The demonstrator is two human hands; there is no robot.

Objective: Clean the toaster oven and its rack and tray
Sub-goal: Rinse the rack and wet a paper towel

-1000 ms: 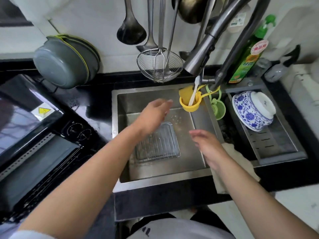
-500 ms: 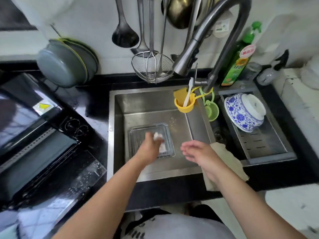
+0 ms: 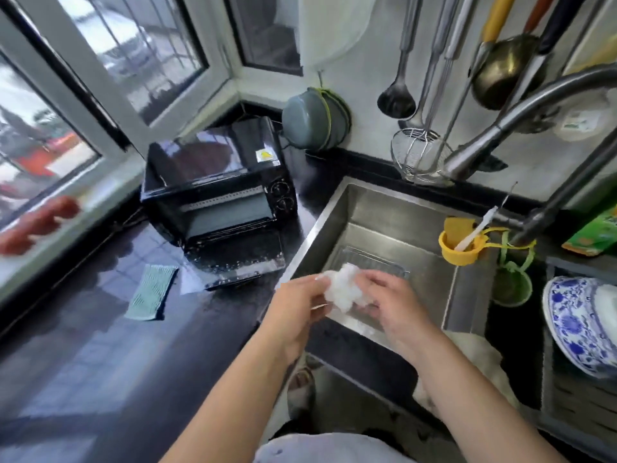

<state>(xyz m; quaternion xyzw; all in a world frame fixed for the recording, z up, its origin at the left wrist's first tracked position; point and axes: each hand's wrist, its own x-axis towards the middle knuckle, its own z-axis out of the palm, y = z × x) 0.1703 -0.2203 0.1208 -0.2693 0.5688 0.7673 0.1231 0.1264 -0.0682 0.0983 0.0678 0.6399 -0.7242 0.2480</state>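
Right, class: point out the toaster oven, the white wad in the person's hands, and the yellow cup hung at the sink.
toaster oven [image 3: 213, 162]: head view, on its black top panel.
white wad [image 3: 344, 290]: head view, on its middle, between both hands.
yellow cup [image 3: 457, 253]: head view, on its front wall.

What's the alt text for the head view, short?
Both hands, left hand and right hand, hold a white wad over the sink, where the rack lies. The toaster oven stands open on the counter, beside a green cloth.
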